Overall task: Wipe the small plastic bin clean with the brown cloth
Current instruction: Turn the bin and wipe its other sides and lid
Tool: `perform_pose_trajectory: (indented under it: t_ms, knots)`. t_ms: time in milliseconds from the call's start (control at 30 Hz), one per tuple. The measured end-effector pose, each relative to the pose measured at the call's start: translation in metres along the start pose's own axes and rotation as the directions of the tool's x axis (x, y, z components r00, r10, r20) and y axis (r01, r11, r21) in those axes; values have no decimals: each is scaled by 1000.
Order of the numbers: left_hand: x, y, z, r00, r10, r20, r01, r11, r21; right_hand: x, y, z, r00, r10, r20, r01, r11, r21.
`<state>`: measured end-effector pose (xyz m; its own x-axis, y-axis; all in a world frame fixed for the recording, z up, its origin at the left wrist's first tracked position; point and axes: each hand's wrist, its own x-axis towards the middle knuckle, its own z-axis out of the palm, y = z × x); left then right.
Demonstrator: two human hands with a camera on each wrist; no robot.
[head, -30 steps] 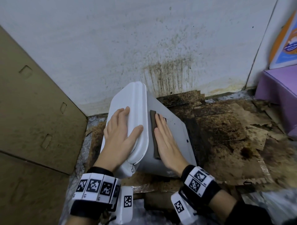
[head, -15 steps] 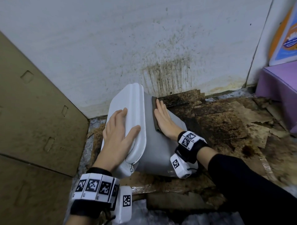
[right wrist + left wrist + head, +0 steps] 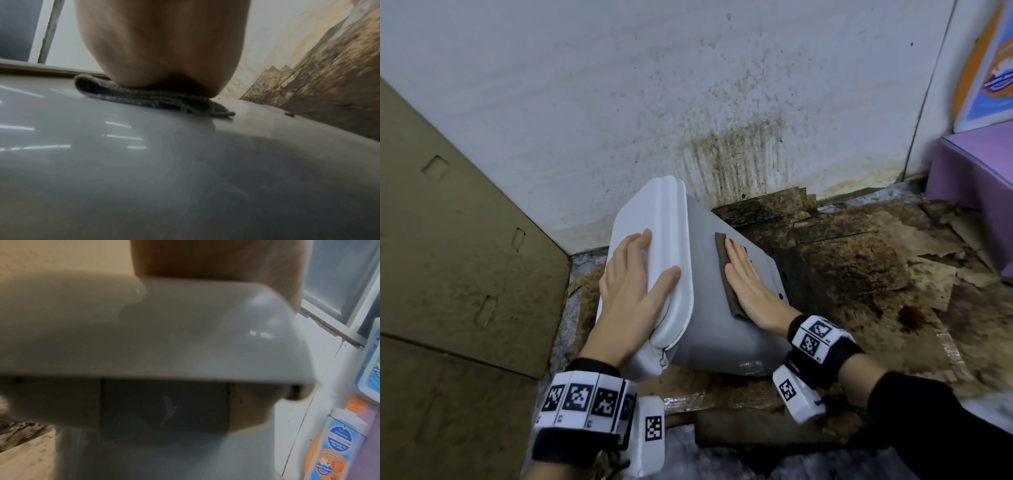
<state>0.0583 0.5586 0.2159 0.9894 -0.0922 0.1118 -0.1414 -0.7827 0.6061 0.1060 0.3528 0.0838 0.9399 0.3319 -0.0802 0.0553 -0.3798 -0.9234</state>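
Since half a second ago the right hand [image 3: 751,286] has slid the brown cloth [image 3: 726,274] back down the bin's side from the far end near the wall toward the middle, much where it lay a second ago; the left hand [image 3: 633,291] has not shifted.

The small plastic bin [image 3: 715,335] lies tipped on its side on the floor, lid end to the left, its long axis running from the person toward the stained wall [image 3: 688,85]. Its body is smooth, glossy grey plastic with rounded corners, bright with reflections in the right wrist view, and a few dark specks show on it [image 3: 289,114].

That folded cloth, a coarse knitted pad [image 3: 144,97], sits flat on the upturned side, directly under the right palm, which presses it with straight fingers pointing along the bin's length. So the stroke probably runs along that axis, toward or away from the wall.

Flat on the paler lid [image 3: 671,240], the left hand is spread with fingers extended and thumb over the lid's edge, bracing rather than gripping.

Around the bin lie dark, soiled cardboard scraps [image 3: 859,267], a cardboard sheet [image 3: 448,240] at left, and a purple box [image 3: 976,171] at right.
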Motion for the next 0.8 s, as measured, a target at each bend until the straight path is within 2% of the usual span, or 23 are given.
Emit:
perform_pose_trajectory:
  t_ms: [267,467,667,800]
  knots:
    - [-1,2,1,1000,15,-5,-15,1000,18,-7,47,-15,982,186,16,-186,982,19]
    - [-1,3,2,1000,20,-7,-20,999,28,-9,66,-18,946,324,-3,-321,939,127]
    - [0,2,2,1000,3,-2,-3,999,47,-3,49,-13,943,327,-54,-317,938,142]
    - [0,4,3,1000,2,1,-2,999,47,1,7,-11,974,224,-44,-213,960,182]
